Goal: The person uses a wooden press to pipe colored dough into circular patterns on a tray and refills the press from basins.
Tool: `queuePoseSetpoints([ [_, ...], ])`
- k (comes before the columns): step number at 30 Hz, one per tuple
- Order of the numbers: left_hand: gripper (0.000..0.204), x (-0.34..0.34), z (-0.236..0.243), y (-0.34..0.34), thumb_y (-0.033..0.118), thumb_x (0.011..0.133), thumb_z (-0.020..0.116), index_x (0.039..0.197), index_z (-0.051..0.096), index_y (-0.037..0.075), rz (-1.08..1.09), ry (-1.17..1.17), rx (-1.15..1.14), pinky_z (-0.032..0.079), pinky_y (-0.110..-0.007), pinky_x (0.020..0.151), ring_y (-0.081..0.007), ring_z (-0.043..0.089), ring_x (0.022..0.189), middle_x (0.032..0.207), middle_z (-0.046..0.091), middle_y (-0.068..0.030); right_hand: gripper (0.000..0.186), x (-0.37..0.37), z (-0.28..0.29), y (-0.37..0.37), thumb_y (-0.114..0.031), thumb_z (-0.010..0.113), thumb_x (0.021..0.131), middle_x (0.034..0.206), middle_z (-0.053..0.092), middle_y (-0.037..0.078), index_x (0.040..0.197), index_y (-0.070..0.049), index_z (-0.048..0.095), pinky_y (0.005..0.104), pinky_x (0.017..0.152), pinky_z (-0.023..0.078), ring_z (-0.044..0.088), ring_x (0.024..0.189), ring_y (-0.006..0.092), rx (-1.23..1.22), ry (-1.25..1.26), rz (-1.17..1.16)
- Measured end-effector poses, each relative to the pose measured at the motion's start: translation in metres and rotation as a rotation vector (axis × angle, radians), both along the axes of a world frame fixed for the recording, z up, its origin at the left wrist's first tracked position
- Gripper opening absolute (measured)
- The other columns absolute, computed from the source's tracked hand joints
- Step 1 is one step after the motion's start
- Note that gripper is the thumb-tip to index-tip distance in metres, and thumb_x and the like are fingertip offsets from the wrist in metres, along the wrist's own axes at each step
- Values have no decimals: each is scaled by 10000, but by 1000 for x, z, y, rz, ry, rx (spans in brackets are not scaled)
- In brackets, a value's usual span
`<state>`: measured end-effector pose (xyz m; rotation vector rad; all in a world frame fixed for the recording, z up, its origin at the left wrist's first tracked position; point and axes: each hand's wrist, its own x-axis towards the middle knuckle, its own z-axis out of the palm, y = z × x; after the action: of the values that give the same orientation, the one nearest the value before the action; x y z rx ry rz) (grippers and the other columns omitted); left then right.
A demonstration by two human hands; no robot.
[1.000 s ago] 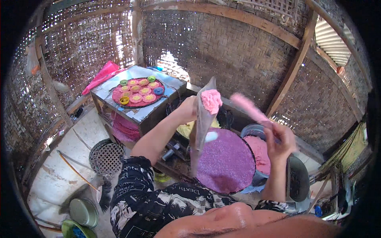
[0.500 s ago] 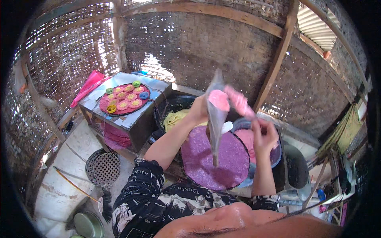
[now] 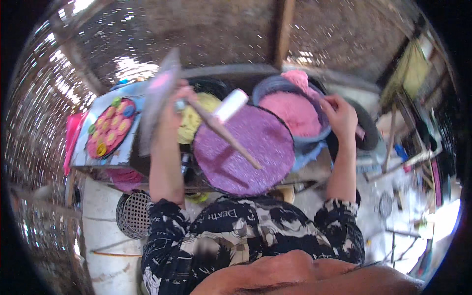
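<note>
My left hand [image 3: 173,105] is raised at the left, closed round a clear plastic piping bag [image 3: 160,101] with pink paste inside. A wooden stick [image 3: 223,132] slants from the same hand across a round tray covered in purple [image 3: 250,147]. Over the basin, my right hand [image 3: 340,115] grips a pink-coated spatula [image 3: 296,78], its loaded end at the far rim. Soft pink paste [image 3: 292,113] fills much of the blue-grey basin [image 3: 317,133]. Beside the left hand, a white cylindrical object [image 3: 232,104] lies at the tray's upper edge.
A table [image 3: 93,105] at the left bears a round tray of pink and yellow pieces [image 3: 109,130] with small coloured cups. Yellow material [image 3: 201,110] sits in a dark basin [image 3: 214,87] behind the purple tray. A perforated basket [image 3: 133,215] stands on the floor at lower left.
My left hand has swung left with the piping bag, away from the spatula. My right hand now holds the spatula over the pink basin. The view has turned to the right.
</note>
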<state>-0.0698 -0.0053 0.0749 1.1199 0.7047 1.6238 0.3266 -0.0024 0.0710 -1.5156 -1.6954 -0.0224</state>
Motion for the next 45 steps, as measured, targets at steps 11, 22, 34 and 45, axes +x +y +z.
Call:
queuePoseSetpoints([
  [11, 169, -38, -37, -55, 163, 737, 564, 853, 465, 90, -331, -612, 239, 366, -344, 740, -193, 413, 767, 884, 394, -86, 214, 28, -226, 6, -233, 519, 743, 747, 598, 173, 819, -62, 623, 429, 689, 461, 584, 764, 334, -716, -381, 124],
  [22, 169, -48, -26, -90, 149, 716, 577, 848, 489, 93, -243, -709, 263, 365, -320, 764, -185, 410, 775, 889, 387, -75, 253, -1, -320, -14, -260, 494, 777, 972, 552, 188, 913, -54, 550, 429, 739, 431, 539, 892, 350, -769, 143, -117],
  [34, 182, -45, -49, -116, 167, 684, 599, 835, 505, 131, -256, -856, 403, 372, -303, 741, -168, 411, 764, 880, 359, -58, 191, -57, -94, -83, -43, 599, 622, 780, 579, 66, 811, -71, 581, 342, 621, 442, 556, 717, 253, -119, -240, 813],
  [45, 197, -56, -47, -128, 194, 679, 618, 814, 487, 138, -253, -723, 425, 390, -309, 729, -161, 407, 742, 885, 358, -53, 275, -117, -104, -65, -255, 605, 719, 925, 577, 68, 955, -113, 591, 333, 680, 448, 555, 810, 210, -112, -439, 1082],
])
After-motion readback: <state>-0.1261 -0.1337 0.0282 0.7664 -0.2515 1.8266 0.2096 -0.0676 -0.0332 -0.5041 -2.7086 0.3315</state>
